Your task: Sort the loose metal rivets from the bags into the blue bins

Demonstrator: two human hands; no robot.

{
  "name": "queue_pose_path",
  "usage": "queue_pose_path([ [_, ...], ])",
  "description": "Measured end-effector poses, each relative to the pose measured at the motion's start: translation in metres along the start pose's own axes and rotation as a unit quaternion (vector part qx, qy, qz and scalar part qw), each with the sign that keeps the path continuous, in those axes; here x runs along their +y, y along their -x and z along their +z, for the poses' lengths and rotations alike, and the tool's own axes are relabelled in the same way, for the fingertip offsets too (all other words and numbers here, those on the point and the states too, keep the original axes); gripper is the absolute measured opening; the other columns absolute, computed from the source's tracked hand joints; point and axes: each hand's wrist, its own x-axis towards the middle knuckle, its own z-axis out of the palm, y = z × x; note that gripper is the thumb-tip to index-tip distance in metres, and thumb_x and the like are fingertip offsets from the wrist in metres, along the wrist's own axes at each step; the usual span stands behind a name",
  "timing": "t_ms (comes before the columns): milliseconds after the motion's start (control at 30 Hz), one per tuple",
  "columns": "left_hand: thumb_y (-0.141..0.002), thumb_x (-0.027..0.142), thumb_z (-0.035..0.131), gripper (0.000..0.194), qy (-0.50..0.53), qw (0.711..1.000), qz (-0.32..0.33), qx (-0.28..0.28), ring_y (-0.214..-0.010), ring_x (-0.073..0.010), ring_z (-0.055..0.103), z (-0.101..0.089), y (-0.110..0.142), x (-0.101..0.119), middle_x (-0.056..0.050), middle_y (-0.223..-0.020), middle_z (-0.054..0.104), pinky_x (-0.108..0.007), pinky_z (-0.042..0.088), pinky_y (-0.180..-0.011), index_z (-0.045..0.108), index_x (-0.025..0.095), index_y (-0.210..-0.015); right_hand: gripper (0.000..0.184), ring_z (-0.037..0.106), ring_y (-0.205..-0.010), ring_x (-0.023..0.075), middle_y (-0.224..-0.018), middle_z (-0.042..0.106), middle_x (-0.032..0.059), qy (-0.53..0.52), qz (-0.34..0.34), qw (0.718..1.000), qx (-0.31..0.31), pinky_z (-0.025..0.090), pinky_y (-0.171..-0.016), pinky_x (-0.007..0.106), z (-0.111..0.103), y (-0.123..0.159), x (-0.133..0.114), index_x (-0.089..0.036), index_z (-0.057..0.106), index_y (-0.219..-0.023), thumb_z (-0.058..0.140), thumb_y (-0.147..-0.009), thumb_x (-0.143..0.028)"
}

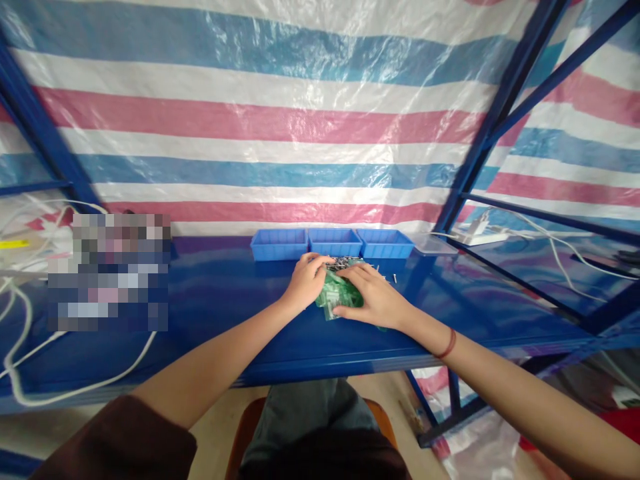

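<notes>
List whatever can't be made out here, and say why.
In the head view:
- Small silver metal screws: too small to count.
- Crumpled translucent green plastic bag: partly covered by the bare right hand.
- Bare right arm: upper end cut off by the picture's edge.
- Things at left: hidden by a pixelated patch.

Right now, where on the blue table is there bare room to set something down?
Bare tabletop shows between the left hand and the white cable, and right of the right hand. Crowded: the green bag and small metal pieces at the hands, blue bins behind.
</notes>
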Motion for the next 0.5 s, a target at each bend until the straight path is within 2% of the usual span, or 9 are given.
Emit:
queue_pose_path([
  [200,-0.079,0.004,0.033,0.040,0.056,0.997,-0.040,-0.036,-0.108,-0.0178,0.055,-0.005,0.000,0.004,-0.005,-0.108,0.063,-0.035,0.040,-0.100,0.063,0.018,-0.101,0.044,0.052,-0.095,0.0283,-0.100,0.062,0.0152,0.043,0.011,0.999,0.015,0.041,-0.086,0.044,0.008,-0.016,0.000,-0.012,0.053,-0.111,0.055,-0.083,-0.046],
  [367,-0.082,0.010,0.033,0.035,0.127,0.987,-0.095,-0.005,-0.105,-0.0190,0.058,-0.008,0.000,0.008,-0.004,-0.108,0.064,-0.035,0.044,-0.096,0.059,0.020,-0.103,0.031,0.058,-0.083,0.0241,-0.088,0.064,0.0119,0.028,0.009,0.999,0.029,0.043,-0.073,0.034,0.013,-0.025,0.005,-0.014,0.050,-0.106,0.044,-0.091,-0.041],
  [500,-0.088,0.019,0.034,0.029,0.145,0.980,-0.133,0.015,-0.104,-0.0197,0.058,-0.008,0.000,0.010,-0.005,-0.107,0.065,-0.035,0.044,-0.094,0.056,0.021,-0.105,0.032,0.059,-0.063,0.0192,-0.071,0.062,0.0039,-0.021,0.066,0.997,0.044,0.038,-0.056,0.026,0.017,-0.038,0.015,-0.017,0.047,-0.107,0.043,-0.091,-0.045],
])
